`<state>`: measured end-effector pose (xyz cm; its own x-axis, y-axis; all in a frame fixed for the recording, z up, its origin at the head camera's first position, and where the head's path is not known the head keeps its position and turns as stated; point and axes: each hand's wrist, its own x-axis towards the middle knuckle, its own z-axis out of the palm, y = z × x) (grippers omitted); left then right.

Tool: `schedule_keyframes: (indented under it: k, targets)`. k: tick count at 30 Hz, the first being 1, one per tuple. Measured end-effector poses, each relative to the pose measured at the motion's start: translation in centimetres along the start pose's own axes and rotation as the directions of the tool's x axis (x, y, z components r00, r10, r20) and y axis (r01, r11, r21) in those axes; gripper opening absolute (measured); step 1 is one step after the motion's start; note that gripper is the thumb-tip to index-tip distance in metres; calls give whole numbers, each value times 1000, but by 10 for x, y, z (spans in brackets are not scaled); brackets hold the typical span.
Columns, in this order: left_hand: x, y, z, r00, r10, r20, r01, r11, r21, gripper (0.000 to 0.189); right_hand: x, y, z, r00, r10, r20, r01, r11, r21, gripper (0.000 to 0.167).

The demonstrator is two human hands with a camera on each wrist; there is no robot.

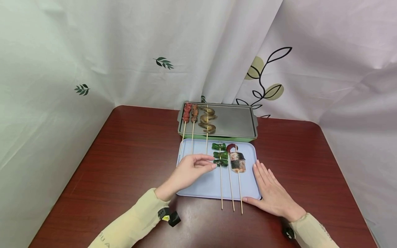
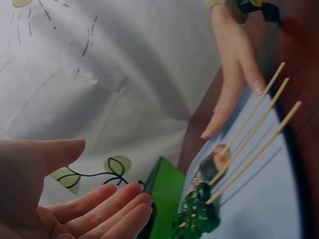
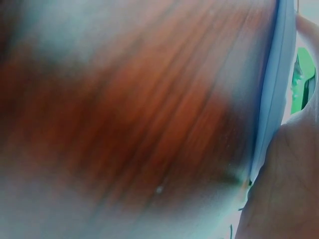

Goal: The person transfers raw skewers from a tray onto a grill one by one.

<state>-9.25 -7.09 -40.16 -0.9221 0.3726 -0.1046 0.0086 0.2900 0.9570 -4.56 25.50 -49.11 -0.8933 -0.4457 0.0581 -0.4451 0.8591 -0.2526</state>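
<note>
In the head view a pale blue tray point(image 1: 198, 187) bears three skewers. One carries green pepper pieces point(image 1: 220, 155), another dark-skinned fish chunks point(image 1: 238, 164), and between them a third ends in a curled dark red piece point(image 1: 231, 147). My left hand point(image 1: 190, 171) hovers over the tray's left half, fingertips close beside the green pepper skewer; in the left wrist view its thumb and fingers point(image 2: 107, 211) stand apart with nothing between them. My right hand point(image 1: 274, 196) lies with straight fingers along the tray's right edge, thumb at the near corner.
Behind the tray stands a grey griddle pan point(image 1: 234, 120) with a green side. On its left part lie a red meat skewer point(image 1: 187, 113), a brown meat skewer point(image 1: 194, 113) and a skewer of wing-shaped pieces point(image 1: 207, 119), sticks reaching over the tray. A white curtain point(image 1: 139, 41) hangs behind the table point(image 1: 124, 155).
</note>
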Motion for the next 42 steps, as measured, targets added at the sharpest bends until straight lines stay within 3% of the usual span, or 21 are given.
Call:
schedule_keyframes:
  k: [12, 20, 24, 33, 37, 42]
  targets:
    - [-5, -22, 11, 998, -50, 26, 49, 998, 36, 40, 0, 0, 0, 1000, 3, 6, -3, 1000, 2, 116]
    - [-4, -41, 23, 997, -54, 49, 54, 999, -7, 42, 0, 0, 1, 1000, 3, 6, -3, 1000, 7, 116]
    - [-1, -45, 30, 997, -59, 59, 61, 998, -30, 45, 0, 0, 1, 1000, 1, 8, -1, 1000, 4, 116]
    - [4, -48, 44, 989, -132, 72, 136, 989, -57, 51, 1, 1, 0, 1000, 4, 13, -4, 1000, 6, 117]
    - [7, -48, 49, 981, -173, 90, 184, 974, -131, 49, 1, 1, 1, 1000, 2, 8, -2, 1000, 5, 117]
    - [10, -50, 56, 963, -237, 128, 263, 933, -247, 47, 1, 1, 1, 1000, 4, 10, -4, 1000, 5, 116]
